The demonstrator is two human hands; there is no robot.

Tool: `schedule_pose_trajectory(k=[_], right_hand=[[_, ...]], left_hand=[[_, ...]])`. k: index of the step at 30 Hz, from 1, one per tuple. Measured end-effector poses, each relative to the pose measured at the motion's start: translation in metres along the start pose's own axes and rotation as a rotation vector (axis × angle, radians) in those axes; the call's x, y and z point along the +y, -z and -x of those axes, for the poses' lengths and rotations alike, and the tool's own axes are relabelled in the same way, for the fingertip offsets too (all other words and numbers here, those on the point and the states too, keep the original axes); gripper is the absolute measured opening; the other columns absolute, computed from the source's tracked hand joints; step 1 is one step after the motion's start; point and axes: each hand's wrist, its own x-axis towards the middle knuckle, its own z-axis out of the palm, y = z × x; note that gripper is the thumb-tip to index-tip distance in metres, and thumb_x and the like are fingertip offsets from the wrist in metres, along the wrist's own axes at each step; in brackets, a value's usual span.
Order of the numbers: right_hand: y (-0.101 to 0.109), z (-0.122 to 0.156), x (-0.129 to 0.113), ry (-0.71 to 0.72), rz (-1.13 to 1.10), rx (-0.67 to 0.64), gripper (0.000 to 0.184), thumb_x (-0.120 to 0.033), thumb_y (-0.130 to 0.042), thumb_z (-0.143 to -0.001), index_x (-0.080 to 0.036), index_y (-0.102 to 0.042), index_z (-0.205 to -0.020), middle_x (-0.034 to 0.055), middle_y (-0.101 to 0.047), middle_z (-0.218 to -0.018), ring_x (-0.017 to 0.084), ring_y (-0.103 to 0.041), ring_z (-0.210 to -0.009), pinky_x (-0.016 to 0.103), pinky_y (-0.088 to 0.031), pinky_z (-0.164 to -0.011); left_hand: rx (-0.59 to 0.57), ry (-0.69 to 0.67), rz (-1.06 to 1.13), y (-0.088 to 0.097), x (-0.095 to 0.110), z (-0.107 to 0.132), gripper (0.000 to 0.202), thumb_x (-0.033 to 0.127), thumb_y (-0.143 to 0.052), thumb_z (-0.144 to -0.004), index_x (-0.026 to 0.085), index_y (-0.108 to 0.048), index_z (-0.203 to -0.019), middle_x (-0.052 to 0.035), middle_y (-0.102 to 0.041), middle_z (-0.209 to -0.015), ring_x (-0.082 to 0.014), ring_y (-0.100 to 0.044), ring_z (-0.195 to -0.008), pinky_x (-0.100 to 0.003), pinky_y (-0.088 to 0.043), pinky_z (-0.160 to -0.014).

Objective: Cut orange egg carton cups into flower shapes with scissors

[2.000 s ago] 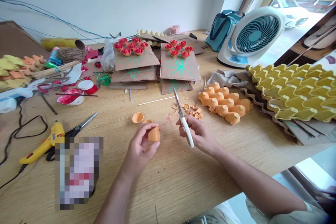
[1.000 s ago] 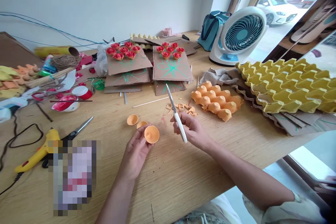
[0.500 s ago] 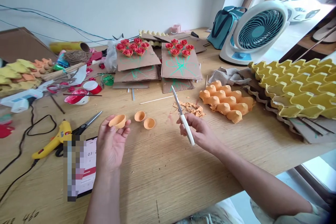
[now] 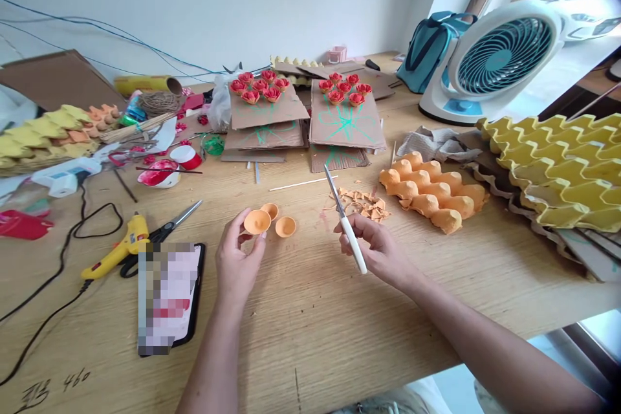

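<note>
My left hand (image 4: 242, 262) pinches a small orange egg-carton cup (image 4: 257, 222), its hollow turned up toward me. Two similar loose cups (image 4: 286, 227) rest on the table just beyond, one of them partly hidden behind the held one. In my right hand (image 4: 376, 246) is a white-handled pair of scissors (image 4: 350, 233), blades pointing up and away and looking closed together. Orange paper scraps (image 4: 366, 202) lie behind the right hand. An orange egg-carton piece (image 4: 431, 187) with rounded bumps sits to the right of them.
Left are a yellow glue gun (image 4: 119, 246), black scissors (image 4: 167, 226) and a phone (image 4: 194, 297). Cardboard boards (image 4: 349, 126) with red flowers (image 4: 336, 97) stand behind. A fan (image 4: 499, 65) and stacked yellow egg trays (image 4: 563, 168) are at right. A red paint cup (image 4: 158, 174) sits back left.
My left hand has moved right, toward the loose cups, and turned the held cup so that its inside shows. The right hand still holds the scissors. The view has shifted slightly left.
</note>
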Motion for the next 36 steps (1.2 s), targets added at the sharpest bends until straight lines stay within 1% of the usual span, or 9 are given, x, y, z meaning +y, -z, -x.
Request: schedule_pose_trajectory(k=[7,11,16,18,22,24,27,31,36], right_hand=[[0.0,-0.001,0.004,0.012,-0.006,-0.007,0.029,-0.049,-0.064,-0.089,-0.019,-0.063,-0.089,-0.0004,-0.058,-0.071,0.015,-0.053,-0.067,0.028,-0.047,-0.064],[-0.001,-0.001,0.003,-0.013,-0.001,-0.007,0.028,-0.048,-0.065,-0.088,-0.019,-0.063,-0.09,-0.0004,-0.058,-0.072,0.014,-0.053,-0.066,0.026,-0.045,-0.061],[-0.002,-0.001,0.006,-0.014,0.012,-0.017,0.028,-0.048,-0.064,-0.089,-0.02,-0.061,-0.087,-0.0004,-0.057,-0.072,0.014,-0.051,-0.065,0.026,-0.044,-0.059],[-0.002,-0.001,0.01,-0.007,0.023,-0.023,0.029,-0.048,-0.063,-0.09,-0.02,-0.06,-0.086,-0.0009,-0.056,-0.07,0.014,-0.05,-0.064,0.026,-0.044,-0.059],[-0.001,-0.001,0.015,-0.006,0.028,-0.033,0.031,-0.05,-0.062,-0.091,-0.02,-0.06,-0.087,-0.0012,-0.055,-0.07,0.014,-0.049,-0.064,0.026,-0.043,-0.059],[0.0,-0.001,0.016,-0.015,0.035,-0.037,0.031,-0.05,-0.063,-0.09,-0.02,-0.059,-0.086,-0.0012,-0.055,-0.071,0.014,-0.049,-0.064,0.026,-0.043,-0.059],[0.0,-0.001,0.016,-0.023,0.053,-0.039,0.03,-0.049,-0.062,-0.091,-0.019,-0.059,-0.085,-0.001,-0.055,-0.071,0.013,-0.048,-0.064,0.025,-0.041,-0.058],[-0.001,-0.001,0.014,-0.019,0.054,-0.04,0.028,-0.047,-0.061,-0.091,-0.019,-0.06,-0.086,-0.0004,-0.056,-0.073,0.014,-0.05,-0.066,0.026,-0.042,-0.059],[-0.002,0.0,0.008,-0.018,0.016,-0.034,0.03,-0.049,-0.064,-0.089,-0.02,-0.06,-0.084,0.0,-0.057,-0.072,0.015,-0.053,-0.068,0.028,-0.046,-0.064]], left_hand=[[0.101,0.051,-0.159,0.007,-0.013,-0.005,0.044,0.026,-0.068,-0.078,0.021,-0.063,-0.122,-0.0104,-0.068,-0.119,-0.023,-0.068,-0.099,-0.038,-0.056,-0.089],[0.016,0.095,-0.341,0.01,-0.018,-0.005,0.039,0.027,-0.066,-0.078,0.02,-0.066,-0.116,-0.0124,-0.071,-0.115,-0.0292,-0.068,-0.102,-0.048,-0.051,-0.096],[-0.014,0.095,-0.343,0.01,-0.019,-0.004,0.043,0.031,-0.067,-0.079,0.02,-0.063,-0.121,-0.0145,-0.07,-0.119,-0.0322,-0.065,-0.111,-0.051,-0.048,-0.1],[0.007,0.045,-0.356,0.009,-0.015,-0.003,0.047,0.03,-0.068,-0.079,0.021,-0.06,-0.125,-0.0145,-0.067,-0.122,-0.0325,-0.063,-0.114,-0.051,-0.046,-0.102],[0.034,-0.206,-0.499,0.006,0.001,0.001,0.04,0.029,-0.071,-0.08,0.026,-0.064,-0.119,-0.0134,-0.06,-0.129,-0.0348,-0.054,-0.124,-0.053,-0.041,-0.106],[-0.018,-0.329,-0.567,0.002,0.008,0.004,0.026,0.03,-0.071,-0.083,0.027,-0.068,-0.108,-0.013,-0.057,-0.133,-0.0362,-0.05,-0.127,-0.055,-0.038,-0.106],[-0.111,-0.451,-0.638,-0.006,0.013,0.006,0.011,0.027,-0.068,-0.086,0.026,-0.071,-0.097,-0.0117,-0.054,-0.141,-0.0375,-0.043,-0.134,-0.058,-0.034,-0.107],[-0.174,-0.528,-0.686,-0.016,0.014,0.006,0.011,0.02,-0.062,-0.089,0.024,-0.072,-0.086,-0.0104,-0.057,-0.142,-0.0377,-0.04,-0.138,-0.059,-0.033,-0.106],[-0.162,-0.549,-0.674,-0.03,0.019,0.006,0.013,0.018,-0.061,-0.089,0.024,-0.072,-0.084,-0.0094,-0.062,-0.137,-0.0356,-0.045,-0.135,-0.058,-0.034,-0.104]])
